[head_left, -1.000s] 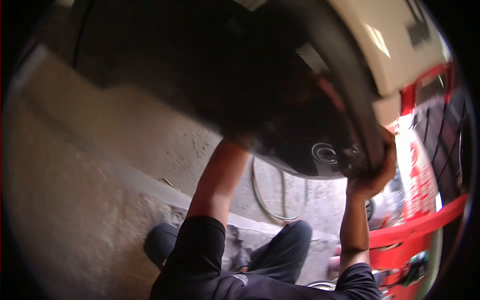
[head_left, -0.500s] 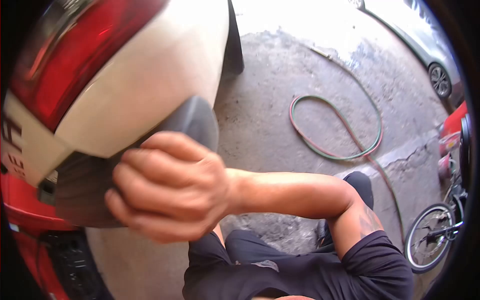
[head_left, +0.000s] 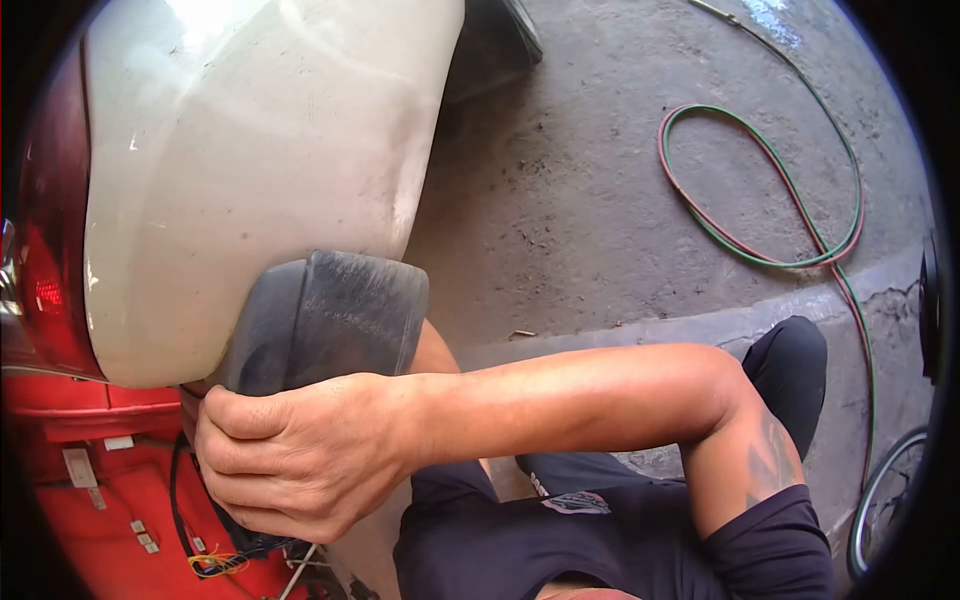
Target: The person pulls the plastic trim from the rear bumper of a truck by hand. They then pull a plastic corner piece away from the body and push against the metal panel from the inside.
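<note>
My right hand [head_left: 300, 455] is closed, its fingers curled round the lower edge of a dark grey plastic piece [head_left: 355, 310]. Scuffs and dust mark the ribbed face of this piece. It sits against the lower corner of a pale, dusty vehicle panel [head_left: 270, 150], beside a red tail light [head_left: 50, 220]. Of my left arm only part of the forearm shows, behind the plastic piece; the left hand and its fingers are hidden.
Red bodywork [head_left: 120, 510] with loose wiring [head_left: 215, 562] lies at the lower left. A red and green hose [head_left: 740, 256] is looped on the concrete floor [head_left: 560, 200]. A bicycle wheel [head_left: 862, 530] stands at the lower right edge.
The view has shifted closer to the panel corner, and the hose appears further right and higher. My right hand appears lower; the plastic piece, blurred before, now shows its scuffed face.
</note>
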A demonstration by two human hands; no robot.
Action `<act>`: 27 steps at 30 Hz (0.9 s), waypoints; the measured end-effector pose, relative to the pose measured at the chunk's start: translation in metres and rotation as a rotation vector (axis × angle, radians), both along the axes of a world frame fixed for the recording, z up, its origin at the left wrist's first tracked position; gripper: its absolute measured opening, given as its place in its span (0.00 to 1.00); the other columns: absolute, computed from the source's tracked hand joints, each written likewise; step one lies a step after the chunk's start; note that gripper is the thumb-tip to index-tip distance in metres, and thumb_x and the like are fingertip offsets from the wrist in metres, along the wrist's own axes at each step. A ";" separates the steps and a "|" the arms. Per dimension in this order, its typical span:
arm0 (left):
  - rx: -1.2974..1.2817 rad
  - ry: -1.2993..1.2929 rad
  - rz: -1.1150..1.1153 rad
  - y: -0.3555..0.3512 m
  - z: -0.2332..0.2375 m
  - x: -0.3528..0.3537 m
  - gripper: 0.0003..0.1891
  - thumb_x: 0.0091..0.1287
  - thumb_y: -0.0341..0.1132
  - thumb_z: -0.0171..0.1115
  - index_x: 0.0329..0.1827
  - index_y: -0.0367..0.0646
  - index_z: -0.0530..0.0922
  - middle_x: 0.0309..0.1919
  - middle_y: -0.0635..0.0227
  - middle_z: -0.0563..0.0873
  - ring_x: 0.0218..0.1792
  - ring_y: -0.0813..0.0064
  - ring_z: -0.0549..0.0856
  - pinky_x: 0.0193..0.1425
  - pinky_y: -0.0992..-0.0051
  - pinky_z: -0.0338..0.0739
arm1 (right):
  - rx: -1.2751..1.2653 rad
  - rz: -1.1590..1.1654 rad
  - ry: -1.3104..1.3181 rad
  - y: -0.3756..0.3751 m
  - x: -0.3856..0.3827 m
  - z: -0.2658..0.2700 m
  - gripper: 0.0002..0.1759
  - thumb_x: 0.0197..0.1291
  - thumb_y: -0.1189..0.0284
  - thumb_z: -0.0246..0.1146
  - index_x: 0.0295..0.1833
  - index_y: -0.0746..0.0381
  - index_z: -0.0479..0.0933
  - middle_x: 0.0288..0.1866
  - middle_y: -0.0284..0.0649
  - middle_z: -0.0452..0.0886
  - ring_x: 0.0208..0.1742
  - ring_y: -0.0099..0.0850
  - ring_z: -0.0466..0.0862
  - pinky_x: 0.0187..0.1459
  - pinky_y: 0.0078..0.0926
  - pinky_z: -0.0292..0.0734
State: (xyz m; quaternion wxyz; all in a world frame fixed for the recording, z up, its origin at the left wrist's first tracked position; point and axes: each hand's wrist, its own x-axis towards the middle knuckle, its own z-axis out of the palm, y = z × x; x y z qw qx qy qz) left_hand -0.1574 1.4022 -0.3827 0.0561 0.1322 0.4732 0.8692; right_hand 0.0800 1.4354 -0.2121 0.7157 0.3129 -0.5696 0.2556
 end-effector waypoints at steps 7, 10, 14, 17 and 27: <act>0.021 0.009 0.004 0.005 0.004 0.009 0.26 0.81 0.39 0.59 0.78 0.43 0.69 0.67 0.55 0.81 0.61 0.58 0.85 0.62 0.57 0.84 | 0.017 0.087 -0.003 -0.002 -0.001 -0.002 0.21 0.54 0.61 0.59 0.39 0.69 0.83 0.41 0.52 0.84 0.47 0.47 0.84 0.57 0.52 0.78; 0.036 0.002 -0.014 0.023 -0.002 0.010 0.26 0.81 0.39 0.59 0.78 0.43 0.69 0.67 0.55 0.81 0.61 0.59 0.85 0.62 0.57 0.84 | -0.009 0.090 0.017 -0.006 -0.003 -0.002 0.21 0.54 0.61 0.59 0.38 0.70 0.83 0.40 0.52 0.84 0.46 0.48 0.84 0.56 0.53 0.78; 0.072 -0.001 -0.027 0.018 0.004 0.011 0.26 0.81 0.39 0.58 0.78 0.43 0.69 0.67 0.55 0.81 0.62 0.59 0.85 0.62 0.57 0.84 | -0.021 0.086 0.015 -0.003 -0.004 -0.002 0.22 0.54 0.61 0.58 0.38 0.71 0.83 0.40 0.53 0.84 0.46 0.48 0.84 0.56 0.54 0.79; 0.102 0.002 -0.043 0.021 0.000 0.006 0.25 0.81 0.39 0.58 0.78 0.43 0.69 0.68 0.55 0.81 0.62 0.59 0.85 0.62 0.57 0.84 | -0.030 0.084 0.037 -0.004 -0.003 -0.001 0.18 0.57 0.60 0.62 0.35 0.67 0.85 0.36 0.46 0.85 0.44 0.46 0.85 0.56 0.55 0.76; 0.126 -0.006 -0.073 0.024 0.006 0.012 0.25 0.82 0.39 0.58 0.79 0.42 0.69 0.69 0.55 0.80 0.62 0.60 0.85 0.62 0.57 0.85 | -0.082 0.080 0.053 0.003 -0.004 -0.004 0.18 0.50 0.59 0.63 0.32 0.64 0.83 0.33 0.42 0.83 0.42 0.42 0.84 0.55 0.50 0.76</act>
